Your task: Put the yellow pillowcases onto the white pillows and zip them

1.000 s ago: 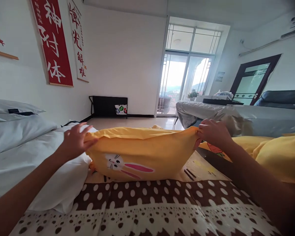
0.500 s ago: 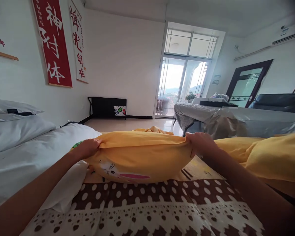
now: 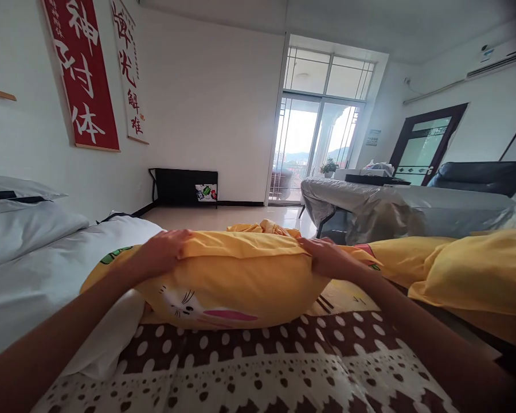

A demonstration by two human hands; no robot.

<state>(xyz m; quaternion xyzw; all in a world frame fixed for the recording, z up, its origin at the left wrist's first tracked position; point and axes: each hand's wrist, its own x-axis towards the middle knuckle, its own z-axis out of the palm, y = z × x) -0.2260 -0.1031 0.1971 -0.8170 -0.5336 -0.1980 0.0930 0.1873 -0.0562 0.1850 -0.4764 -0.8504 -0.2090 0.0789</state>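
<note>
A yellow pillow with a white rabbit print (image 3: 236, 281) lies across the bed in front of me. My left hand (image 3: 161, 252) is closed on its upper left edge, fingers curled over the fabric. My right hand (image 3: 327, 258) grips its upper right edge, pinching the cloth. The pillow rests partly on a brown blanket with white dots (image 3: 258, 361).
White pillows (image 3: 26, 235) lie stacked at the left against the wall. More yellow bedding (image 3: 468, 269) is bunched at the right. Beyond stand a covered table (image 3: 395, 203), a dark sofa (image 3: 477, 172), a black rack (image 3: 183, 186) and glass balcony doors (image 3: 313, 143).
Both hands have come closer together and lower with the pillow's top edge. The pillow has been pulled toward me and looks plumper, and the left hand has closed on it.
</note>
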